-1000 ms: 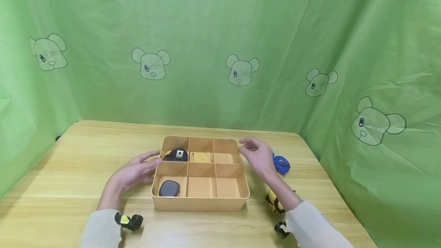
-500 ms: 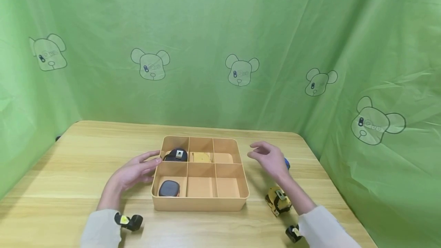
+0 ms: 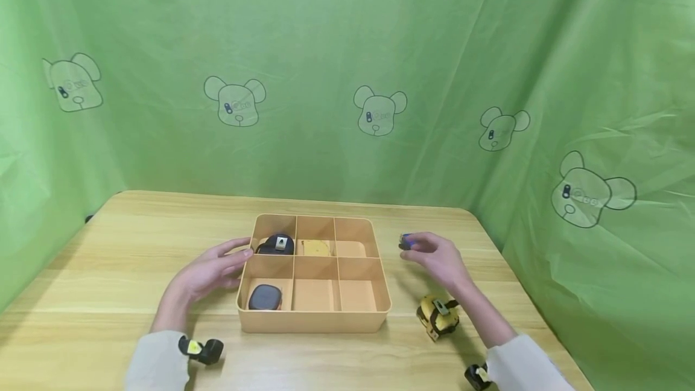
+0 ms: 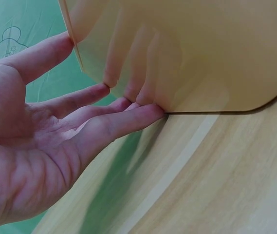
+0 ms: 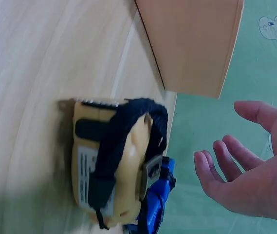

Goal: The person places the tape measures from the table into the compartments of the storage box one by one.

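My left hand (image 3: 217, 267) rests its fingertips against the left wall of a tan compartment box (image 3: 315, 321); in the left wrist view the fingers (image 4: 128, 117) touch that wall, fairly straight. To the right of the box hovers my right hand (image 3: 437, 255), palm facing in and fingers loosely bent, overlapping a blue tape measure (image 3: 407, 241) in the head view. The right wrist view shows nothing between the thumb and fingers. There the blue tape measure (image 5: 153, 204) lies behind a yellow tape measure (image 5: 128, 161) with a black strap.
Inside the box sit a black tape measure (image 3: 278, 245) at back left, a yellow one (image 3: 316, 248) at back middle, and a dark grey rounded case (image 3: 265, 297) at front left. Green curtain (image 3: 304, 155) hangs behind the wooden table (image 3: 163, 222).
My right hand has moved away from the box's right edge, rightward to the blue tape measure, uncovering the yellow one with the strap. My left hand stays against the box.
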`<state>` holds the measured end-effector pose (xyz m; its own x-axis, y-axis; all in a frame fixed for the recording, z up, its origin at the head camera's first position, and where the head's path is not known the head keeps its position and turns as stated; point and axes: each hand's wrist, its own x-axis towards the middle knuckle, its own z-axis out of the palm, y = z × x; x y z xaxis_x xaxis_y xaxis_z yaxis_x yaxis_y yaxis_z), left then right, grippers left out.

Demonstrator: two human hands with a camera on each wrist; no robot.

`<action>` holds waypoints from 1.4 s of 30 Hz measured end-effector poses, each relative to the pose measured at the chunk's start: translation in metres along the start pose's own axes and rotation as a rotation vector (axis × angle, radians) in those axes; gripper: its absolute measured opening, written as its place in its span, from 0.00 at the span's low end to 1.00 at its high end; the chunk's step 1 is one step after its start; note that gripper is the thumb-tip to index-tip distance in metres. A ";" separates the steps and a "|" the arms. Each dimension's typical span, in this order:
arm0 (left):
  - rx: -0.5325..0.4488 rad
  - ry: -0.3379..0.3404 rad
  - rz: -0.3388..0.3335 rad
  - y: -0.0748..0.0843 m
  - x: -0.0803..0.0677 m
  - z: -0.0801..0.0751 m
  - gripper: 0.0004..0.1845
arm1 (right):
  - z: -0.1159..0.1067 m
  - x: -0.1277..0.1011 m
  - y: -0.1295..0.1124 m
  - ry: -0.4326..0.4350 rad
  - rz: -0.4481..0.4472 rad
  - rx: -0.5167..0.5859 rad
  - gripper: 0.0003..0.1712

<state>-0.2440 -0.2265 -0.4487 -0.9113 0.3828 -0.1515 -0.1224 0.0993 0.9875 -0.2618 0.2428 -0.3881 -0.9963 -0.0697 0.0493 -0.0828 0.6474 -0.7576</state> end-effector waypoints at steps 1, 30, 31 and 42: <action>0.002 0.000 0.000 0.000 0.000 0.000 0.40 | -0.001 -0.001 0.001 -0.004 0.007 0.001 0.34; -0.009 -0.014 0.008 0.001 0.000 0.000 0.40 | -0.036 -0.018 0.045 -0.356 0.073 -0.094 0.37; -0.011 -0.014 0.008 0.001 0.000 0.001 0.40 | -0.037 -0.018 0.046 -0.373 0.072 -0.092 0.37; -0.005 -0.012 0.003 0.000 0.000 0.000 0.41 | -0.045 -0.024 0.061 -0.573 0.042 0.002 0.41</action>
<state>-0.2441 -0.2263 -0.4487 -0.9068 0.3943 -0.1492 -0.1217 0.0940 0.9881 -0.2440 0.3178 -0.4062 -0.8280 -0.4448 -0.3413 -0.0431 0.6574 -0.7523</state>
